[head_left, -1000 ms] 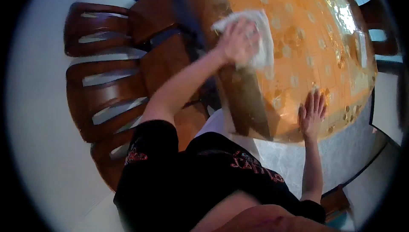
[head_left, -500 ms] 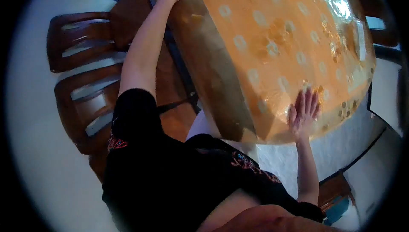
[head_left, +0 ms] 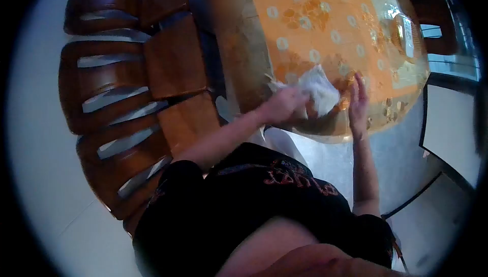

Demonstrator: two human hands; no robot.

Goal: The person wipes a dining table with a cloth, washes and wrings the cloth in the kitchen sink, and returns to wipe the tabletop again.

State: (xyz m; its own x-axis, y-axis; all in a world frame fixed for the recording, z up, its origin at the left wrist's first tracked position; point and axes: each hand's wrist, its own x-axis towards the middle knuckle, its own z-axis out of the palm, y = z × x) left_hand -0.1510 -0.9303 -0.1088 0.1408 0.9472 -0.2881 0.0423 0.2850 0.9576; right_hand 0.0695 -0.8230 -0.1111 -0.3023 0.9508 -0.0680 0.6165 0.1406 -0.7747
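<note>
My left hand (head_left: 285, 105) grips a crumpled white cloth (head_left: 321, 90) just over the near side of the table, smeared a little by motion. Beneath it lies an orange patterned tablecloth (head_left: 315, 38) with pale rings and flower shapes, under a shiny clear cover. To the right of the cloth, my right hand (head_left: 359, 101) is turned on its edge near the table's rim, fingers stretched out and nothing in them.
Several brown wooden chairs (head_left: 175, 58) with slatted backs stand in a row along the left side of the table. Another dark chair (head_left: 432, 12) is at the far right. A white rectangular item (head_left: 408, 35) lies on the table's right part.
My left hand has come from the table's far left edge to its near side, bringing the white cloth. My right hand has turned from lying flat onto its edge. The view has shifted.
</note>
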